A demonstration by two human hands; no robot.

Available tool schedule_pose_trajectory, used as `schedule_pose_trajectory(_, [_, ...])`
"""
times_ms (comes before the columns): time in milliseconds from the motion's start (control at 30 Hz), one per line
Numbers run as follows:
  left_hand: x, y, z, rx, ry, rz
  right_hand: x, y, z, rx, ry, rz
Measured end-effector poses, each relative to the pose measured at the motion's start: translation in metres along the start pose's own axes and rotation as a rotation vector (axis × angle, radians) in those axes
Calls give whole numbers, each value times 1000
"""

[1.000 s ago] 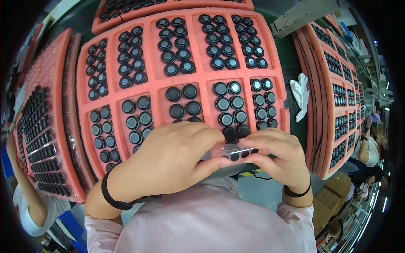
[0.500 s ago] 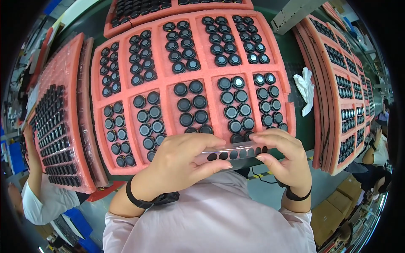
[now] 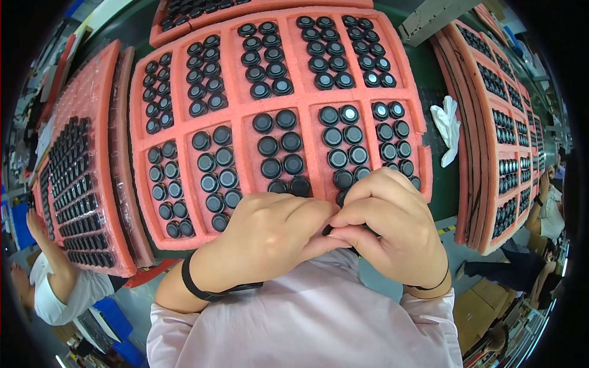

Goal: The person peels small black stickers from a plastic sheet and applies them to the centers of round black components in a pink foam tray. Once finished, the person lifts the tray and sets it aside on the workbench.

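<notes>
Left hand (image 3: 264, 230) and right hand (image 3: 392, 224) pinch one mostly hidden dark piece (image 3: 327, 230); many round black parts (image 3: 289, 142) in the pink foam tray (image 3: 424, 156) show grey tops; what is left is unclear.

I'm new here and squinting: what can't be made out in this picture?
Head view: what's between the left hand and right hand; fingers hide it.
Head view: part of the middle foam tray, near side; the hands cover it.
Head view: the far tray's remainder; the top edge crops it.

Pale pink short-sleeved shirt (image 3: 300, 319), broad black wristband (image 3: 192, 284) on the left, thinner dark band (image 3: 429, 289) on the right
</notes>
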State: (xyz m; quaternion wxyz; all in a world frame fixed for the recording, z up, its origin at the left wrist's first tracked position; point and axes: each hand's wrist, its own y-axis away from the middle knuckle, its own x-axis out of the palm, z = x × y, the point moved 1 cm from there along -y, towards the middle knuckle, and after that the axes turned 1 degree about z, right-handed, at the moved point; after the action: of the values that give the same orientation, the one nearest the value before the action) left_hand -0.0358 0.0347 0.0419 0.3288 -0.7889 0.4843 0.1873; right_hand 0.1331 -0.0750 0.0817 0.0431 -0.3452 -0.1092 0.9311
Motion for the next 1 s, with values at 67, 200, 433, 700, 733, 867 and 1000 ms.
schedule_pose_trajectory(67, [1,-1,1,16,-16,-11,0,-1,1,16,-5,-5])
schedule_pose_trajectory(200, [2,-5,2,63,-65,-13,1,-1,2,42,24,0])
schedule_pose_trajectory(433, [1,-13,6,100,-99,55,-2,-3,-1,59,79,33])
schedule_pose_trajectory(700, [1,-20,13,78,-70,86,-7,-4,-9,47,84,68])
schedule_pose_trajectory(733, [1,-20,14,72,-69,88,-7,-5,-10,37,88,73])
schedule_pose_trajectory(867, [4,-25,20,60,-59,94,-9,-7,-16,34,63,78])
schedule_pose_trajectory(1000, [8,-34,31,34,-40,115,-19,-13,-32,58,-46,96])
